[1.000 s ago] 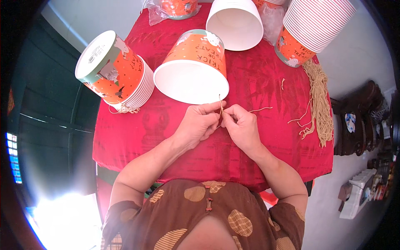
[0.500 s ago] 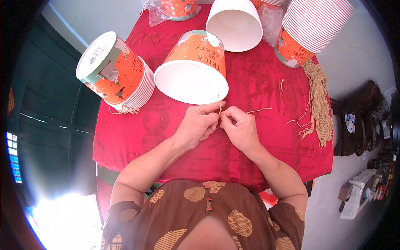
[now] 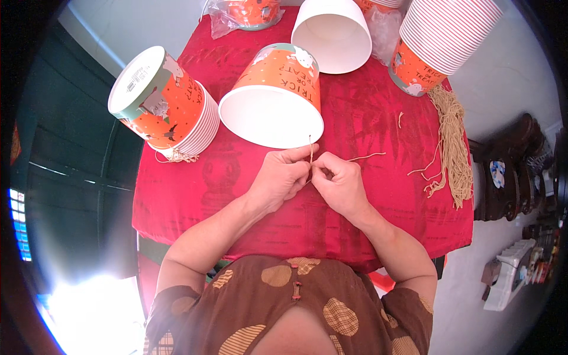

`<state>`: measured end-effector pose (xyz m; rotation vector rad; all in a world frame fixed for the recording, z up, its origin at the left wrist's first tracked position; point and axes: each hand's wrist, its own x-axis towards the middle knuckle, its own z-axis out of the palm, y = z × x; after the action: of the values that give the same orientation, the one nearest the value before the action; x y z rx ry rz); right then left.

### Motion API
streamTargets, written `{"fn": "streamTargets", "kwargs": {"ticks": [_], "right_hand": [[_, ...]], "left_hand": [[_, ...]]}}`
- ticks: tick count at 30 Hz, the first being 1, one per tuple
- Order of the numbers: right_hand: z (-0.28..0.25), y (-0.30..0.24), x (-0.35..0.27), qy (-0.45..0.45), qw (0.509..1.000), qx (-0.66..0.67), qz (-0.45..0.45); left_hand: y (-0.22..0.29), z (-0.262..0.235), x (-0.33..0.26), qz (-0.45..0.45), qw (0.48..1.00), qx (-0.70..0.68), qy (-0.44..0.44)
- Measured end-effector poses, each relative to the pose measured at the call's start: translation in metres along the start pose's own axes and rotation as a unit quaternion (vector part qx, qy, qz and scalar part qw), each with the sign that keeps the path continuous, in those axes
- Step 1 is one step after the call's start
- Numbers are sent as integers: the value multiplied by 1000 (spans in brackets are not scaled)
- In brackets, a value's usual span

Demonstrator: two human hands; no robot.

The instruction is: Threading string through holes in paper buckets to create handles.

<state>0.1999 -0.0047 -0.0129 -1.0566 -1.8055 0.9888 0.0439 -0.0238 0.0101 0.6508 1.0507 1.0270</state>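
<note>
Tan cord (image 3: 312, 154) pinched in left hand (image 3: 280, 177), right hand (image 3: 339, 181), both nearly closed.

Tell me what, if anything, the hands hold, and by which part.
Tan string, pinched by the left hand and right hand below its upturned end; contact partly hidden.

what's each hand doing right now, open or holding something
Left hand: closed, pinching a thin tan cord between thumb and index finger.
Right hand: closed, thumb and fingertips pinched on the same cord.
</note>
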Motion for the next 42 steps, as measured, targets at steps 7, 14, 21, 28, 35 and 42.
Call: {"fn": "streamTargets", "kwargs": {"ticks": [7,14,21,28,35,42], "right_hand": [[-14,12,12,65,996,58,25],[-12,15,21,52,994,-75,-63],[-7,8,34,-5,995,-104,8],[-1,20,41,-43,986,66,148],[-4,11,42,-45,959,242,140],[-5,12,42,-50,959,245,132]], "left_hand": [[1,-5,0,-11,1000,8,-23],[-4,-7,4,8,999,24,-30],[-7,-4,4,13,999,46,-23],[-5,-4,2,12,996,82,-40],[-4,-2,-1,4,1000,25,-9],[-9,1,3,43,999,26,3]]}}
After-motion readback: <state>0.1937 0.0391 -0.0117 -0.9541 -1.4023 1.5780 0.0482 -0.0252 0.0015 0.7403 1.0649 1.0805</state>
